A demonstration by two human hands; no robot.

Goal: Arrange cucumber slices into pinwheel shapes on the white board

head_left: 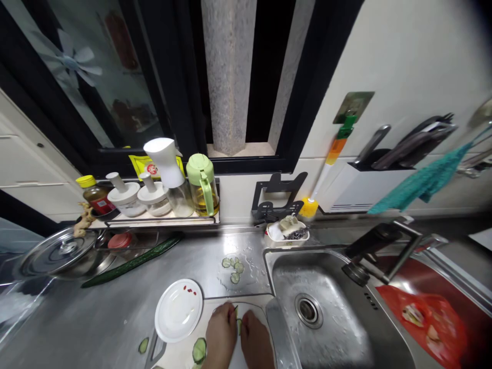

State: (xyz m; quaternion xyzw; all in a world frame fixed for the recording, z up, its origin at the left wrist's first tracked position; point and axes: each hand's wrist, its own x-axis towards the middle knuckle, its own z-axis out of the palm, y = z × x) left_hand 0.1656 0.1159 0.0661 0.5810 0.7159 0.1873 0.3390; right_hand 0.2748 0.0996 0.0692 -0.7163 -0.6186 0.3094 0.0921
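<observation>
— What are your hands doing?

— Both are down at the bottom edge of the view, side by side over the white cutting board (215,307). My left hand (220,335) and right hand (257,342) close together on a small green piece of cucumber (237,320) pinched between them; only a sliver of it shows between my fingertips. Whether either hand also holds a knife I cannot tell.

— Any other cucumber around?

— A cut round slice (199,350) lies on the board just left of my left hand, and another slice (143,345) sits on the steel counter (96,318) beyond the board's corner. A few more slices (232,266) lie in a wet patch farther back, near the sink's rim. A long whole cucumber (132,262) lies slanted on the counter to the left.

— And beside the board?

— A white plate (179,310) with a few red bits on it, touching the board's left edge. The sink (326,318) is just to my right, its faucet (378,253) reaching over it. A pot lid (57,253) rests far left, under a rack of bottles (154,192).
</observation>
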